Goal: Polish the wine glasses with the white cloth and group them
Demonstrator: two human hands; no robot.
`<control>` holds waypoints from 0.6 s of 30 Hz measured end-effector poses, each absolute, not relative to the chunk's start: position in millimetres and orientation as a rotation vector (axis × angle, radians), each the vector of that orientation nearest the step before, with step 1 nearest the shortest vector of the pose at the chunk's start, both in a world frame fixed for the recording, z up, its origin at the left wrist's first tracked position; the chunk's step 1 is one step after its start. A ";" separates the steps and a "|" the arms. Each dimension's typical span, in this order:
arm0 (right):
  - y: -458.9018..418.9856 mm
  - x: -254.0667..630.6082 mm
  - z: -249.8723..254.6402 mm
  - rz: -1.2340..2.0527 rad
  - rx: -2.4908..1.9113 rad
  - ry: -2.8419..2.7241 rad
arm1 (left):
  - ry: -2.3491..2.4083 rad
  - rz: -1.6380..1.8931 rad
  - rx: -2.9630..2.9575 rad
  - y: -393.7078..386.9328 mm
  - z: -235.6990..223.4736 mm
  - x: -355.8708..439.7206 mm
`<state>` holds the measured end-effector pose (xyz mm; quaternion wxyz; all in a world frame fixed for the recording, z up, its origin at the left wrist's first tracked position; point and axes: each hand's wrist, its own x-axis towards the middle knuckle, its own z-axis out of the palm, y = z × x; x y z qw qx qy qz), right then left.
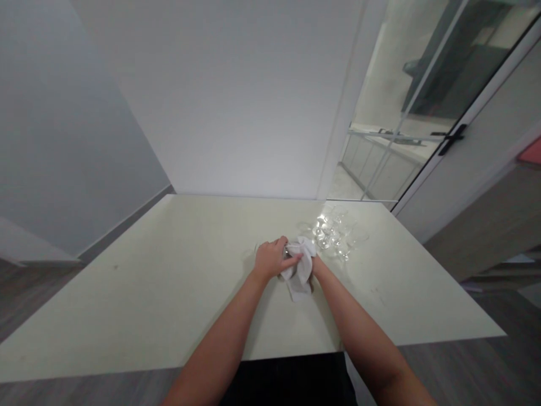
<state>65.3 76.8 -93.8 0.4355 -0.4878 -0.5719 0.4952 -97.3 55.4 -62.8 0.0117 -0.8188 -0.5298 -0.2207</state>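
Note:
Above the middle of the table, my left hand (269, 260) is closed around a clear drinking glass (286, 250), of which only a small part shows. A white cloth (301, 265) is bunched against the glass, and my left thumb lies across it. My right hand (315, 265) grips the cloth from the right side; most of its fingers are hidden behind the folds. One end of the cloth hangs down toward the front. Just beyond my right hand stands a group of several clear glasses (332, 232), whose outlines blur together under the glare.
Both arms reach over a pale table (139, 293). Its far edge meets a white wall (236, 101). At the right is a glass-paned door with a black handle (453, 139), and a wooden shelf unit (486, 225) stands near the table's right side.

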 end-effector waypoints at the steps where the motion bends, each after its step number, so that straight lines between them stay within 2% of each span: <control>1: 77.3 65.0 -94.6 1.214 -1.216 -1.445 | -1.707 -0.611 -2.568 55.1 -61.7 -97.4; 4: 79.9 63.4 -96.0 1.170 -1.229 -1.499 | -1.796 -0.503 -2.575 54.0 -58.4 -97.8; 12: 83.3 63.4 -99.2 1.194 -1.201 -1.558 | -1.801 -0.534 -2.586 53.6 -60.2 -96.8; 18: 83.7 64.8 -105.1 1.222 -1.228 -1.430 | -1.599 -0.919 -2.475 55.1 -63.5 -91.3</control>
